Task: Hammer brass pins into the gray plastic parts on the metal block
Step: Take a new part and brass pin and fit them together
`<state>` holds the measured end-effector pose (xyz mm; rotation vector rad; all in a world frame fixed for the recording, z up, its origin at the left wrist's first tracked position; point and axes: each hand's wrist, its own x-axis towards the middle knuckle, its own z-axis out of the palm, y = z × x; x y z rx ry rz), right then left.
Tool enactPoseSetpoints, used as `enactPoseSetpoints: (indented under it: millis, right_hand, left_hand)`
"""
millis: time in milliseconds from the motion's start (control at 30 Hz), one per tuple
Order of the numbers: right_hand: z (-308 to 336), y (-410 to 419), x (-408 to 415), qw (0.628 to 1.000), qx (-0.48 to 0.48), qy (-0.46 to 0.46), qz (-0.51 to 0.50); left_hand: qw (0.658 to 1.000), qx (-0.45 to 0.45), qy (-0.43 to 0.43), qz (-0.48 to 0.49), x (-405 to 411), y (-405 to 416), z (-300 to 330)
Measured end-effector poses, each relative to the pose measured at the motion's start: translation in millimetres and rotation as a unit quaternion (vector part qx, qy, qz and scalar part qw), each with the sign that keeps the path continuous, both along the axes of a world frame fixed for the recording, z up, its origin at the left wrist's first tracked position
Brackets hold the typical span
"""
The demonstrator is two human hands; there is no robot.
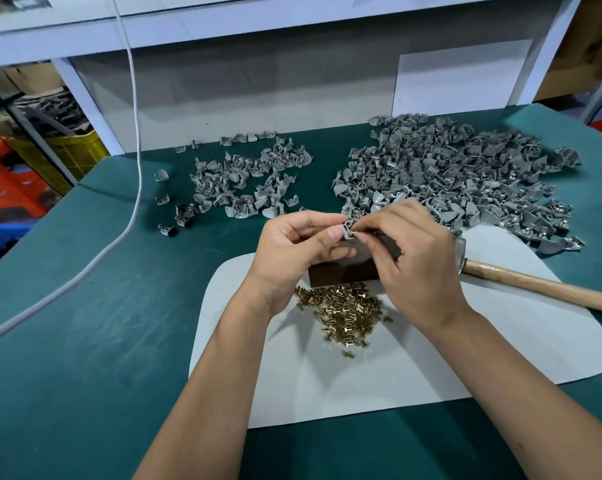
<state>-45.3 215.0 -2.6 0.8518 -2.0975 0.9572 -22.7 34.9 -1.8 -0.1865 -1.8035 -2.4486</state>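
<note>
Gray plastic part (347, 231), small, light & stiff, is pinched by left hand (294, 252) above metal block (341, 271). A brass pin (354, 233), prob. slippery, is nipped at fingertips of right hand (417, 261); best gripped by shank. Hammer (535, 284) lies right of that hand.

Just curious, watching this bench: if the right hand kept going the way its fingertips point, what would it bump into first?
Probably the small gray part pinched by the left hand; the right hand points left, its fingertips already there.
</note>
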Motion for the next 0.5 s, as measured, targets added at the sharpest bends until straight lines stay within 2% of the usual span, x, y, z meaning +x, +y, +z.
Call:
enactPoseSetpoints:
  millis: [67, 233, 500]
  right_hand:
    - [0.7, 0.4, 0.4, 1.000, -0.009, -0.006, -0.010]
    - [1.4, 1.1, 1.0, 0.999, -0.027, -0.034, -0.026]
    - [3.2, -3.9, 5.9, 0.996, -0.049, -0.063, -0.039]
  left_hand:
    - [1.000, -0.014, 0.009, 0.022, 0.7, 2.9, 0.6]
    - [0.985, -0.131, 0.076, 0.085, -0.5, 12.8, -1.0]
    - [0.985, -0.104, 0.075, 0.112, -0.6, 22.0, -0.9]
